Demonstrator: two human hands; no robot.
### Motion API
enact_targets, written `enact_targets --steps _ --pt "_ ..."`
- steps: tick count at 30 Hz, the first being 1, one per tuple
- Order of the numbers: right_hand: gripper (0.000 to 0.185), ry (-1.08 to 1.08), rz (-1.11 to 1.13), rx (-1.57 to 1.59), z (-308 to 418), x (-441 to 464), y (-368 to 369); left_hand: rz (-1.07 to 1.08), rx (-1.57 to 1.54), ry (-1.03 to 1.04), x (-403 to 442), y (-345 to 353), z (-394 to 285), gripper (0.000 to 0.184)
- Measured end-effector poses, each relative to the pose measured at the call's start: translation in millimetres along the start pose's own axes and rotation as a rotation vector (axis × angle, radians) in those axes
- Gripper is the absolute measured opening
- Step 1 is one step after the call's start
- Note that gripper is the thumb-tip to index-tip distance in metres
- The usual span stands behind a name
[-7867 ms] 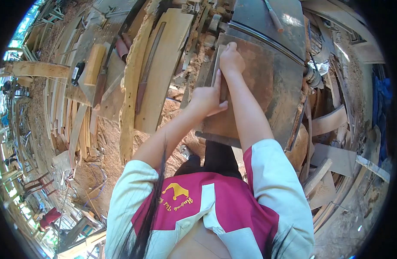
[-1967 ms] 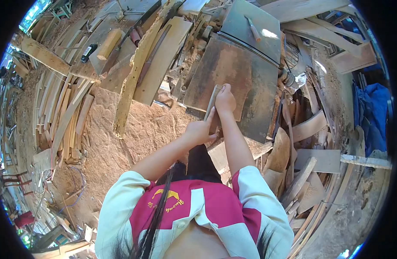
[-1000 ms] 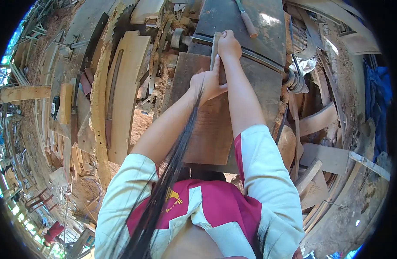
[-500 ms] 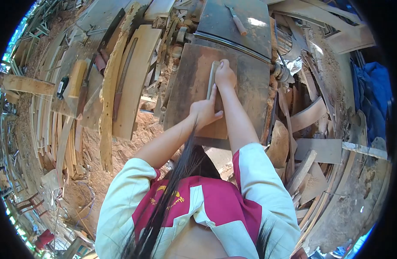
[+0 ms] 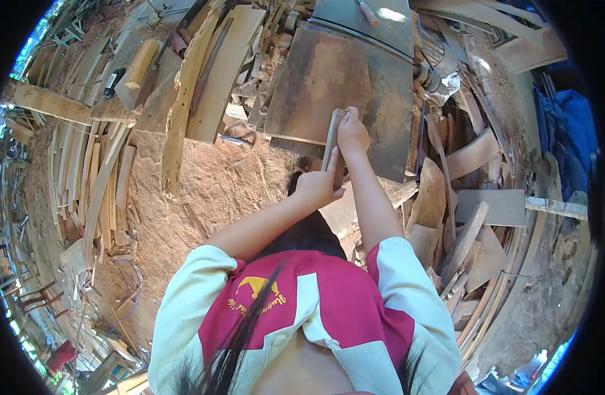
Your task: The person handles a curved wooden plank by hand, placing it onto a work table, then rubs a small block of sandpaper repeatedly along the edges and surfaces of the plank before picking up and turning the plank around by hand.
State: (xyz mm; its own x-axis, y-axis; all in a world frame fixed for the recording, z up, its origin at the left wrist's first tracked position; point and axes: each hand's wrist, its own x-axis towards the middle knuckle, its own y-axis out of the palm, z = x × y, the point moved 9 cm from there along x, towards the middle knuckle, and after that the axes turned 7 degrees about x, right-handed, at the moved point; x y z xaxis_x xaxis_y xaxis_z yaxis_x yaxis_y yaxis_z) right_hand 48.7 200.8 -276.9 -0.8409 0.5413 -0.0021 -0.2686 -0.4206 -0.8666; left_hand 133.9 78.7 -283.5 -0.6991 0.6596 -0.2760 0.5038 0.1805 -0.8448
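A narrow wooden strip (image 5: 331, 139) stands on edge at the near edge of the flat machine table (image 5: 388, 99). My right hand (image 5: 353, 136) is closed round its far end. Lower down, my left hand (image 5: 317, 187) grips the near end, its index finger stretched along the side and its thumb underneath. Under and left of the strip, a brown board (image 5: 315, 85) covers part of the table. The palm sides of both hands are hidden.
A wooden-handled tool (image 5: 368, 13) lies on the table's far part. To the left are a rough-edged plank (image 5: 177, 131), a yellowish wood block (image 5: 142, 63) and stacked strips (image 5: 102, 178). Curved offcuts (image 5: 472, 157) and a blue tarp (image 5: 569, 131) are at right. Sawdust covers the ground.
Both hands have drawn back toward my body with the strip, from the middle of the table to its near edge. The grip looks the same.
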Motion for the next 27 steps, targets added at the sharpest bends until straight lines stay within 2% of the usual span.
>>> enact_targets --steps 10,20,27 --pt "0.025 0.061 0.122 -0.032 1.5 15.5 3.6 -0.020 0.059 0.016 17.3 -6.4 -2.7 0.102" --pt "0.025 0.054 0.146 -0.072 11.9 98.4 5.9 -0.006 0.014 0.002 91.3 -40.0 2.3 0.100" --pt "0.024 0.045 0.107 -0.039 22.5 186.8 7.7 -0.023 0.022 -0.028 177.8 -68.0 15.3 0.102"
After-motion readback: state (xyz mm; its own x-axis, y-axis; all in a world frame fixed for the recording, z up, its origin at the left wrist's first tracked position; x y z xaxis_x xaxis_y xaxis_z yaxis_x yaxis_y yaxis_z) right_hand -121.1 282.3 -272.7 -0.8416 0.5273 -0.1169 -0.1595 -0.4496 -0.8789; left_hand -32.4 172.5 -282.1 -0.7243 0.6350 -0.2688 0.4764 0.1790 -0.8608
